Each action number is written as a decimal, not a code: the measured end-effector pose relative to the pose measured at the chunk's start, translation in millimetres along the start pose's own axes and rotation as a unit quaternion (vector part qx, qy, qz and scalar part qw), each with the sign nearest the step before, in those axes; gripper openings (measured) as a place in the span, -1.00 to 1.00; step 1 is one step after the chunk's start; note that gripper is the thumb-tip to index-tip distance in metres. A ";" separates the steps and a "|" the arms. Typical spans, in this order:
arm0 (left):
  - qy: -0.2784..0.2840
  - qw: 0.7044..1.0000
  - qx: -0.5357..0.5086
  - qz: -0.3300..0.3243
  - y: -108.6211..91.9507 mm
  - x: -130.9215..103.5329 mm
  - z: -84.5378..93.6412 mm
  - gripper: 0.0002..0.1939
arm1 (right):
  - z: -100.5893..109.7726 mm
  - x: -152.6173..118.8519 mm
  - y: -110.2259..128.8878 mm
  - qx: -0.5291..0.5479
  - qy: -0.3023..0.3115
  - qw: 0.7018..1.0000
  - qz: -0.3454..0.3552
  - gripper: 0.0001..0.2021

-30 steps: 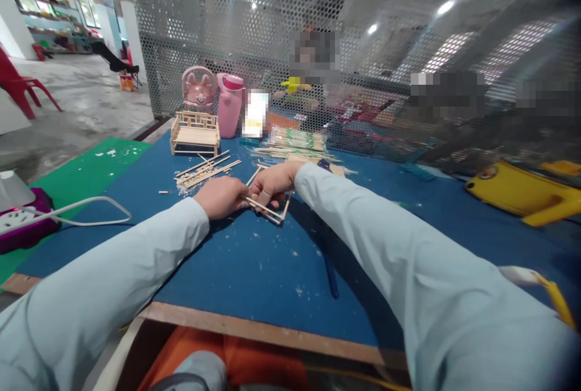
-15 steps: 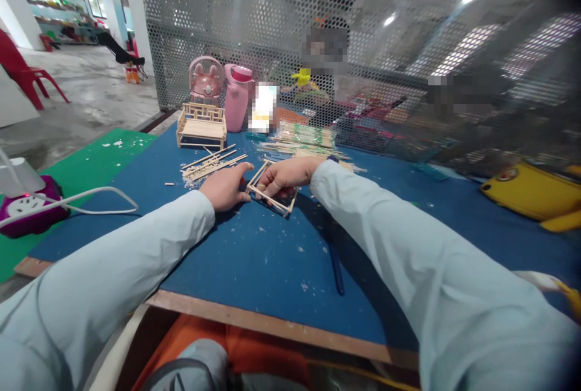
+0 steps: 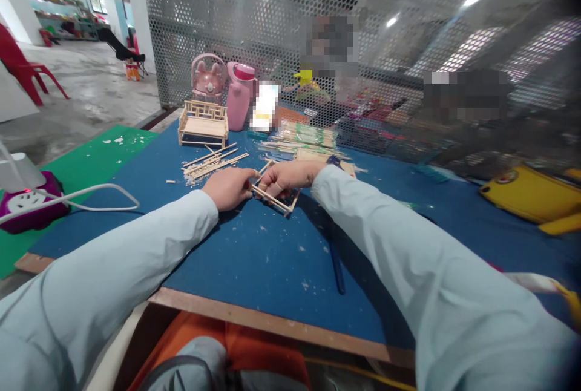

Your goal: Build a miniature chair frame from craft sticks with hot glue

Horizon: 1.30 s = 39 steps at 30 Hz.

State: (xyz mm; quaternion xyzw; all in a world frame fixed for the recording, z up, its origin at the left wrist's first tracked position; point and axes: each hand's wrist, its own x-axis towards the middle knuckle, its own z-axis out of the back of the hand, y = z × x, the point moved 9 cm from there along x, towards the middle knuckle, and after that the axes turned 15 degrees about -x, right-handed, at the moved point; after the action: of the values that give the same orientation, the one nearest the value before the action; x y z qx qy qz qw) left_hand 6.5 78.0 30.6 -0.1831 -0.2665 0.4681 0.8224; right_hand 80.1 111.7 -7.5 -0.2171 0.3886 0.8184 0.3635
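Note:
A small rectangular frame of thin wooden sticks [image 3: 278, 203] rests on the blue tabletop [image 3: 254, 258]. My left hand [image 3: 230, 188] pinches its left corner between thumb and index finger. Reaching in from the right, my right hand [image 3: 287, 178] has its fingers curled down inside the frame, gripping near that same corner; exactly what the fingertips press is hidden. Just behind my left hand lies a loose pile of wooden sticks [image 3: 213, 164] among pale scraps. A miniature stick-built bench [image 3: 204, 126] stands farther back.
A pink bottle [image 3: 238, 100], a pink rabbit-eared item [image 3: 208, 79] and bagged sticks [image 3: 306, 135] line the back, before a perforated metal screen [image 3: 254, 28]. A dark blue tool [image 3: 336, 267] lies near my right forearm. A yellow pouch [image 3: 531, 194] is at right, a purple power strip [image 3: 34, 203] at left.
My left hand's thumb and index finger have closed onto the frame's left corner; before, the index was raised. My right hand stays at the frame, shifted slightly.

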 end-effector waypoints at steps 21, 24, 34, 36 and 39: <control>0.032 0.993 0.009 -0.109 -26.5 -3.7 -4.4 -0.49 | -2.9 -2.1 3.7 -0.003 -0.002 1.000 0.005 -0.70; 0.049 0.994 0.021 -0.100 -23.2 -2.2 -7.5 -0.56 | -3.5 -3.5 4.2 0.008 0.002 1.000 0.002 -0.70; 0.027 0.993 -0.012 -0.118 -24.7 -1.2 -4.6 -0.56 | -4.1 -1.1 -0.1 0.007 0.002 1.000 0.010 -0.69; 0.032 0.992 -0.015 -0.117 -25.1 -0.8 -5.0 -0.58 | -2.8 0.3 1.2 0.005 -0.008 1.000 0.028 -0.69; 0.046 0.993 -0.001 -0.112 -24.9 -0.6 -6.2 -0.61 | -1.9 1.4 3.3 -0.010 -0.015 0.998 0.054 -0.70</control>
State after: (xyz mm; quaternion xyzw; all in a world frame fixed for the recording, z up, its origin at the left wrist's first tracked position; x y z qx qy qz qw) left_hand 26.8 64.8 39.2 -0.1741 -0.2474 0.3643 0.8808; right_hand 76.8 109.4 -7.9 -0.1866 0.3860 0.8441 0.3221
